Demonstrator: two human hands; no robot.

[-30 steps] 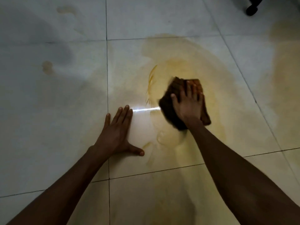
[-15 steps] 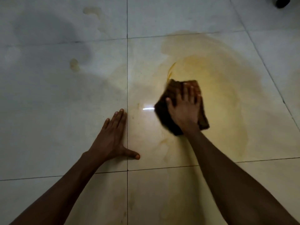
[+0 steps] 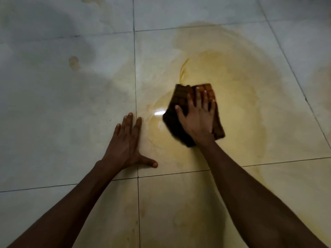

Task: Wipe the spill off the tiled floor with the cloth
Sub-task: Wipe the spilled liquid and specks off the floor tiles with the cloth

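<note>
A wide yellowish spill [image 3: 238, 72] covers the pale tiled floor [image 3: 53, 108], mostly on the centre-right tile. A dark brown folded cloth [image 3: 176, 102] lies flat in the wet patch. My right hand [image 3: 197, 117] presses down on it with fingers spread, covering its middle and right part. My left hand [image 3: 125, 144] rests flat on the floor to the left of the cloth, fingers apart, across a tile joint, holding nothing. A bright glint of light sits on the wet tile just left of the cloth.
A small yellowish spot [image 3: 73, 61] marks the left tile, and a fainter stain [image 3: 89, 0] sits at the top edge. More yellow film spreads onto the lower tiles [image 3: 179, 212] between my forearms. A further stain [image 3: 322, 81] shows at the right edge.
My right hand has slid the cloth slightly down and toward me across the spill. The view has shifted, so the spill sits more centred. The left hand stays planted.
</note>
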